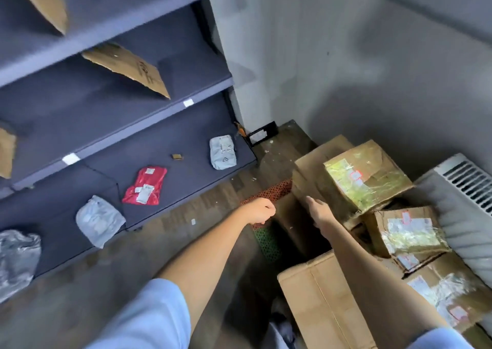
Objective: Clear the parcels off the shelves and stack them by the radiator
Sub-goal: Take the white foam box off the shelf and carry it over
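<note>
Several taped cardboard boxes (367, 178) are piled on the floor beside the white radiator (464, 180) at the right. My right hand (318, 211) lies flat against the side of the topmost box, fingers stretched, holding nothing. My left hand (259, 211) hangs over the floor to its left, fingers curled with nothing in them. The dark blue shelf unit (149, 125) on the left still carries soft parcels on its bottom shelf: a red bag (145, 186), a grey bag (222, 151), another grey bag (99, 219) and a silver one (17, 258).
Flat brown cardboard pieces (127, 69) lie on the upper shelves. A large plain box (324, 303) stands near my legs. A red and green perforated mat (267, 238) lies on the wooden floor between shelf and boxes. Grey walls close the corner.
</note>
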`<control>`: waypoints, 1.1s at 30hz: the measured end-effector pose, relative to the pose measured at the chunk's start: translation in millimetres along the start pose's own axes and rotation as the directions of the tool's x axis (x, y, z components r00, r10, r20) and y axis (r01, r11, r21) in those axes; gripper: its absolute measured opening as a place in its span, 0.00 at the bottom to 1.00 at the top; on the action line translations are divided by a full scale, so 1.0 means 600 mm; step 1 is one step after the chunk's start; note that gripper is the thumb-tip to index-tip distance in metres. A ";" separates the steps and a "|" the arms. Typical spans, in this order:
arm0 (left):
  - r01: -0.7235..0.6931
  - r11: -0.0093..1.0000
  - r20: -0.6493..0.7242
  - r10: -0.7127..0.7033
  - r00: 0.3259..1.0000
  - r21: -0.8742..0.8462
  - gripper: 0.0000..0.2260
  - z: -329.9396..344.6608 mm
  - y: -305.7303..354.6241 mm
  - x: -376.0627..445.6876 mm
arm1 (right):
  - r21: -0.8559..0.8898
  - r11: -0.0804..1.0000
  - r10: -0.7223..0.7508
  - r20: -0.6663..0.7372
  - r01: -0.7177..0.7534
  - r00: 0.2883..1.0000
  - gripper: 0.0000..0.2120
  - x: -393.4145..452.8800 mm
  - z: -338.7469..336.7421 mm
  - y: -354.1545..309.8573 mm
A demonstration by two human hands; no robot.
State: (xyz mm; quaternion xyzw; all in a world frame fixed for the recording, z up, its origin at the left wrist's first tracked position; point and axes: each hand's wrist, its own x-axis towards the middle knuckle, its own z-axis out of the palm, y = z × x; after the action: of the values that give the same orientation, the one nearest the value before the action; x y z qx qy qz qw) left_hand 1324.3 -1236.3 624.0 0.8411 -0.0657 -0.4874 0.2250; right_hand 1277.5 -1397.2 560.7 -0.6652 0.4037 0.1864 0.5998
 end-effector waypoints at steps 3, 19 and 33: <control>-0.009 1.000 -0.128 0.009 0.992 0.001 0.05 -0.072 -0.085 -0.084 | -0.107 0.985 -0.119 0.124 0.133 0.985 0.22 -0.048 0.114 -0.087; 0.015 0.719 -0.557 -0.552 0.621 -0.695 0.13 -0.174 -0.827 -0.805 | -0.388 0.595 -0.131 0.818 0.704 0.561 0.17 -0.642 0.916 -0.172; -0.174 0.366 -0.405 -0.804 0.436 -0.914 0.18 -0.031 -1.301 -1.143 | -0.252 0.429 0.075 0.967 0.867 0.244 0.11 -1.017 1.448 -0.004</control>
State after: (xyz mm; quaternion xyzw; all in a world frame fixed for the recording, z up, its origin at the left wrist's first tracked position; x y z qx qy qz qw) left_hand 901.3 -309.4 828.6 0.7001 0.5091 -0.0137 0.5004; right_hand 1115.8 -382.0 826.1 -0.7217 -0.3404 0.4741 0.3721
